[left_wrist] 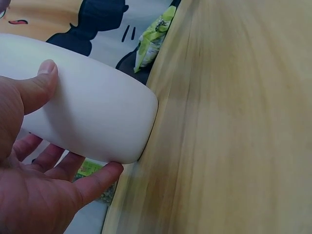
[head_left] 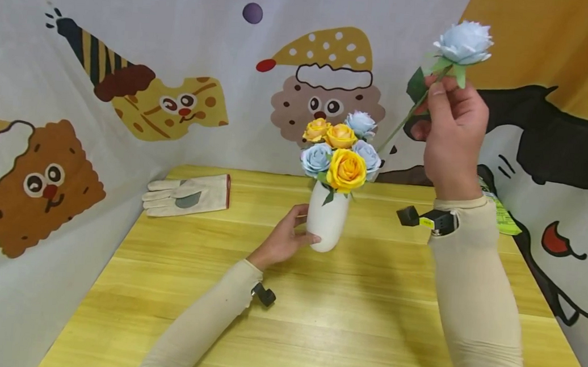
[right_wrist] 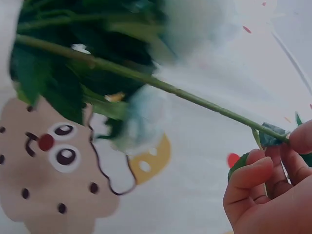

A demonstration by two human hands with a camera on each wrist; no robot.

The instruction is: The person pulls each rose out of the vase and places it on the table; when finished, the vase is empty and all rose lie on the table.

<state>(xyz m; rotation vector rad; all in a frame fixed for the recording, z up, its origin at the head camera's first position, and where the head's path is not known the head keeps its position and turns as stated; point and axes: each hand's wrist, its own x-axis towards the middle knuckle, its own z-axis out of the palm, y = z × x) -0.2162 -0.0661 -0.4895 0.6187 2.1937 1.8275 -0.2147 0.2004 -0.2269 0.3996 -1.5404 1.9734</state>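
Observation:
A white vase [head_left: 326, 220] stands upright on the wooden table, filled with yellow roses [head_left: 347, 170] and light blue roses [head_left: 316, 158]. My left hand [head_left: 285, 237] holds it low on its left side; in the left wrist view the thumb lies across the vase wall and the fingers reach around underneath. Up to the right, my right hand [head_left: 453, 132] pinches a single light blue rose [head_left: 465, 43] just below its bloom. The rose's green stem [right_wrist: 204, 102] slants down toward the bouquet. Its lower end is hidden behind or among the other flowers.
A white work glove [head_left: 191, 195] with a grey patch and red cuff edge lies at the table's back left. Partly behind my right forearm is a green package [head_left: 509, 217] at the back right. A cartoon-printed cloth [head_left: 192, 28] hangs behind the table.

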